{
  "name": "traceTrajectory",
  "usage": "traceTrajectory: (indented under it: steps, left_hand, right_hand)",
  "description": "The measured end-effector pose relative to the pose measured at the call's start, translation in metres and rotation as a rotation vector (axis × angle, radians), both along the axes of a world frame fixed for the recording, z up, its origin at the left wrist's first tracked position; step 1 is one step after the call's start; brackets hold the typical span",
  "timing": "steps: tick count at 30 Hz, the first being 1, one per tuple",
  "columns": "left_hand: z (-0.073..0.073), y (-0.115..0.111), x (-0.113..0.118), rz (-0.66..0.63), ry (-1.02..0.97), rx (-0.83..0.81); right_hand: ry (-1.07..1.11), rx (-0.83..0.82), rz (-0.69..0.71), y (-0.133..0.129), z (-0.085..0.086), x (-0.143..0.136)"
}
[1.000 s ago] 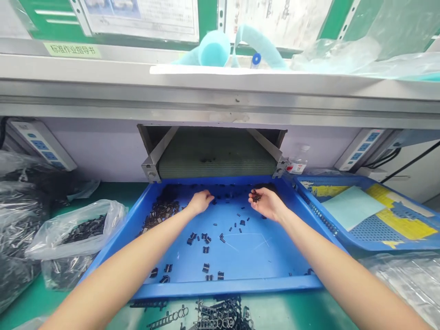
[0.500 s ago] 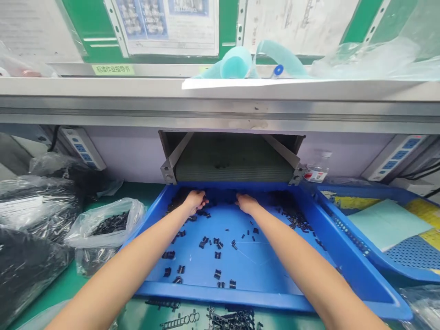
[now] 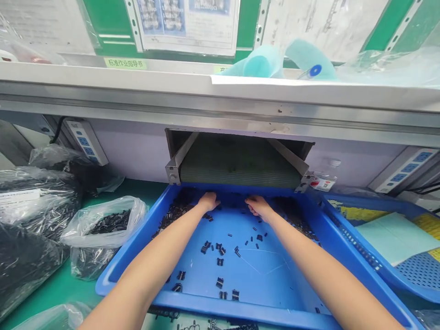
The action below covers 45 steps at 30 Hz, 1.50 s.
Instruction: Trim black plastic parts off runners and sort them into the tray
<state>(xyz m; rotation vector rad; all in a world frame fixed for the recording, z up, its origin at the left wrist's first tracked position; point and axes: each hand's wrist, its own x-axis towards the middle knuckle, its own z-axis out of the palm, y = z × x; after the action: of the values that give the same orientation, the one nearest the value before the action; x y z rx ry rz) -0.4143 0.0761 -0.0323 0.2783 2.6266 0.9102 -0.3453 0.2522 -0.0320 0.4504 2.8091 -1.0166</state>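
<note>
Both hands reach into the far end of a blue tray (image 3: 240, 306), just in front of the conveyor mouth. My left hand (image 3: 208, 201) is closed with its back towards me, beside a heap of small black plastic parts (image 3: 177, 214) along the left wall. Fingers curled inward, my right hand (image 3: 257, 206) is near the dark heap at the far right. Whatever either hand grips is hidden. Between the arms, loose black clips (image 3: 220, 282) and thin black pins (image 3: 237, 251) lie scattered on the tray floor.
A green-black conveyor belt (image 3: 240, 160) ends above the tray's back edge. To the left stand an opened bag of black parts (image 3: 110, 224) and bigger filled bags (image 3: 30, 220). At right are a blue basket (image 3: 409, 275) and a plastic bottle (image 3: 325, 176). A shelf edge (image 3: 172, 103) crosses overhead.
The view has tilted and shifted slightly. My left hand has turned so its fingers are hidden. My right hand's curled fingers now show more. Both hands stay at the tray's far end.
</note>
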Motion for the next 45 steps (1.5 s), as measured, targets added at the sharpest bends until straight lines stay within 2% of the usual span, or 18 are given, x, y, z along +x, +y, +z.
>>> traceTrajectory:
  steps: [6,10,15,19,22,24,27,30,32,35,38,42,45]
  left_hand:
    - [0.007,-0.027,-0.007,0.024,-0.062,0.012]
    - [0.01,-0.038,-0.006,0.005,-0.052,0.008]
    - [0.003,-0.021,0.004,-0.088,0.033,-0.045]
    - [-0.004,-0.003,0.015,-0.208,0.082,-0.08]
    - [-0.006,0.004,0.02,-0.245,0.079,-0.074]
    - [-0.002,0.003,0.02,-0.258,0.068,-0.039]
    - [0.011,-0.008,0.018,-0.262,0.041,0.045]
    - [0.024,-0.024,0.016,-0.275,0.024,0.124]
    - [0.027,-0.031,0.018,-0.284,0.024,0.14]
    - [0.019,-0.03,0.026,-0.294,0.031,0.085]
    - [0.005,-0.021,0.039,-0.338,0.046,-0.018]
    - [-0.004,-0.009,0.05,-0.351,0.039,-0.116]
    - [-0.006,-0.008,0.05,-0.322,-0.003,-0.1]
  right_hand:
    - [-0.038,0.063,0.142,-0.019,0.0,-0.02]
    - [-0.059,0.108,0.223,-0.03,0.002,-0.023]
    - [-0.063,0.055,0.194,-0.027,-0.001,-0.015]
    - [-0.036,-0.106,0.144,-0.014,-0.004,-0.001]
    - [0.017,-0.229,0.134,-0.007,0.0,0.013]
    - [0.056,-0.274,0.142,-0.006,0.004,0.021]
    - [0.076,-0.264,0.164,-0.011,0.009,0.026]
    - [0.038,-0.166,0.195,-0.024,0.006,0.024]
    - [0.013,-0.076,0.211,-0.035,0.001,0.023]
    - [-0.021,0.027,0.215,-0.049,-0.006,0.025]
    - [-0.059,0.049,0.21,-0.053,-0.007,0.027]
    - [-0.105,-0.05,0.192,-0.043,-0.004,0.026]
    - [-0.113,-0.209,0.166,-0.027,0.004,0.03]
